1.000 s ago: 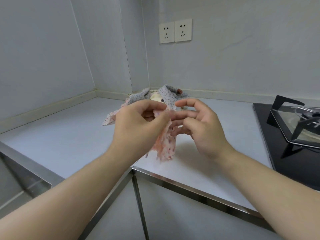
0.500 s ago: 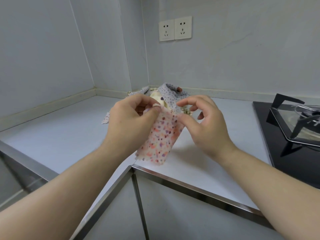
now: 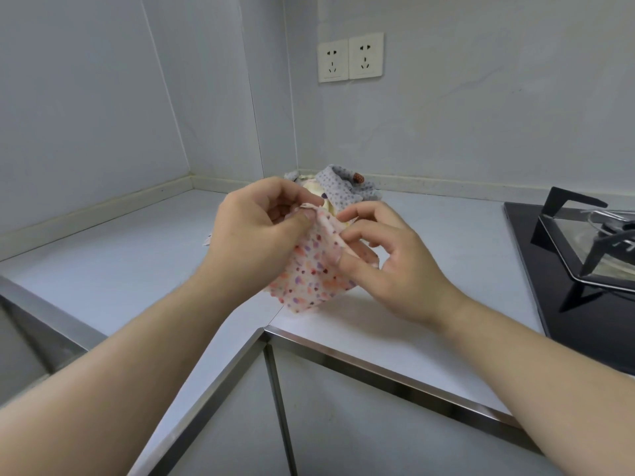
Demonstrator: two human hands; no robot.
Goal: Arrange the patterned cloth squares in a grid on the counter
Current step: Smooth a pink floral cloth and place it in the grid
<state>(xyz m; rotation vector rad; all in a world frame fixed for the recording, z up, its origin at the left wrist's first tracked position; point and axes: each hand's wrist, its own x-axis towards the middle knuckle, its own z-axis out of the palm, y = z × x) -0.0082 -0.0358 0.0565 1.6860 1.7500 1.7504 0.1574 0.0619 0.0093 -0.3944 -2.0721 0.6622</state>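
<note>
1. Both hands hold one thin pink cloth square with small red, orange and purple hearts (image 3: 309, 273) in the air above the pale grey kitchen counter (image 3: 120, 255), near its front corner.
2. The left hand (image 3: 254, 231) pinches the square's top corner between thumb and forefinger. The right hand (image 3: 388, 266) pinches the edge at 3 o'clock, its other fingers loosely spread.
3. The square hangs between the hands, its long axis running from 12 down to about 7 o'clock. Neither hand is nearer. I judge bare counter at 9 o'clock is the likely place to lay it.
4. The crumpled heap of grey dotted and cream cloths (image 3: 340, 192) sits at 12 o'clock, beyond the hands, against the wall.
5. A second ago the square was bunched between the fingers. Now it hangs open and flatter, and the right hand has moved lower along its edge. The heap looks unchanged.
</note>
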